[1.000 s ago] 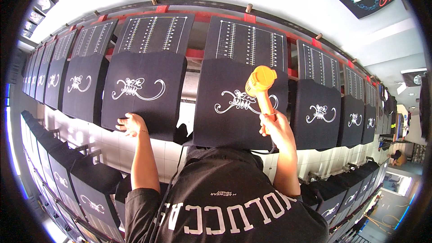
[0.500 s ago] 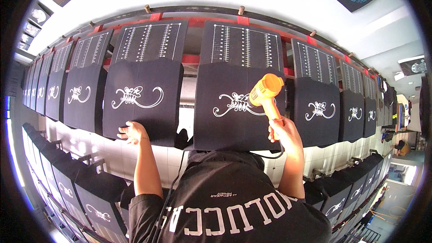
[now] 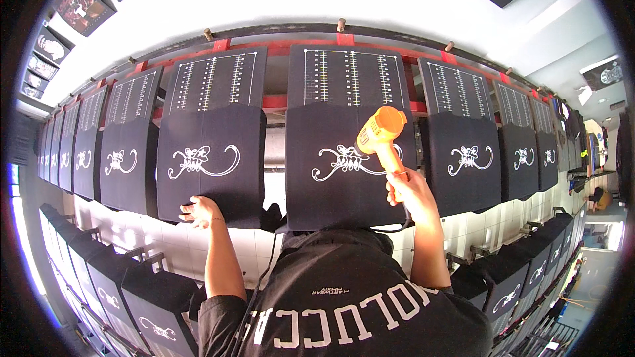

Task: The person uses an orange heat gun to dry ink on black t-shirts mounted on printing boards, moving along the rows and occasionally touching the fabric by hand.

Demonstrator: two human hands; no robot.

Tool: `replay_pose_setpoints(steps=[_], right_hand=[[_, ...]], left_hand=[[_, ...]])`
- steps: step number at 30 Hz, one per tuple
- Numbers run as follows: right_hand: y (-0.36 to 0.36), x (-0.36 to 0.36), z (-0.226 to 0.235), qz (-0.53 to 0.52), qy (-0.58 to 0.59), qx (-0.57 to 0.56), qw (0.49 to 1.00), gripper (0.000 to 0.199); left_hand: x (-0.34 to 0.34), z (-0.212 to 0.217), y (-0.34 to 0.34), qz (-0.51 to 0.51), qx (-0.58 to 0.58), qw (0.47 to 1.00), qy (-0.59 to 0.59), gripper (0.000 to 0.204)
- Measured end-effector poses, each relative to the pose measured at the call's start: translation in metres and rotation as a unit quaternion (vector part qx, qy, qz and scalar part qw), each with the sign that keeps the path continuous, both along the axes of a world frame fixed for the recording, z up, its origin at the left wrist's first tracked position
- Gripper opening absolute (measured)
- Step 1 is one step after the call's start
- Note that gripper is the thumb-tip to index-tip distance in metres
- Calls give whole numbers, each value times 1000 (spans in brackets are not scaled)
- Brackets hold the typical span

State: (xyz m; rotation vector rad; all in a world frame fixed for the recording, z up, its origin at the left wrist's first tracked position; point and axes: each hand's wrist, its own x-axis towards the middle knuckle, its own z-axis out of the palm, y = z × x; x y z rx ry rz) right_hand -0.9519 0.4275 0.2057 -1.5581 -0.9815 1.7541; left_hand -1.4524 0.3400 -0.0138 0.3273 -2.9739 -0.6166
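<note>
- Heat gun [image 3: 381, 133]: orange, pistol-shaped, clamped by its handle in the right hand [image 3: 407, 188]; its barrel is raised and aimed at the white print [image 3: 344, 158] on the black garment panel [image 3: 350, 165] straight ahead.
- Left hand [image 3: 198, 210]: fingers spread, clamped on nothing, resting flat against the lower hem of the neighbouring black panel [image 3: 211, 162] to the left, well apart from the right hand.
- Appearance of the print: a white curling, scorpion-like motif, sharp-edged and centred on each stretched panel; no smears are visible.
- Progress, judged from the scene: every panel in the row already carries its white motif, so printing appears done; the gun is on the middle panel only, and whether the others have been dried cannot be told.
- Surroundings: black boards with white ruled scales [image 3: 347, 78] stand above the panels on a red frame [image 3: 278, 101]; a second row of printed black panels [image 3: 155, 304] runs lower left; a white tiled wall [image 3: 165, 238] lies behind.
</note>
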Motion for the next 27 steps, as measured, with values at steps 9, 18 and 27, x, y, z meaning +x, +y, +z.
replay_pose_setpoints(steps=[9, 18, 27], right_hand=[[3, -10, 0, -29, -32, 44, 998, 26], [1, -34, 13, -26, -58, 15, 998, 27], [-4, -52, 16, -10, -11, -11, 1000, 25]], left_hand=[[3, 6, -8, -65, -3, 998, 13, 62], [-13, -17, -60, -280, 34, 951, 124, 58], [-59, -39, -73, -238, 71, 953, 172, 65]])
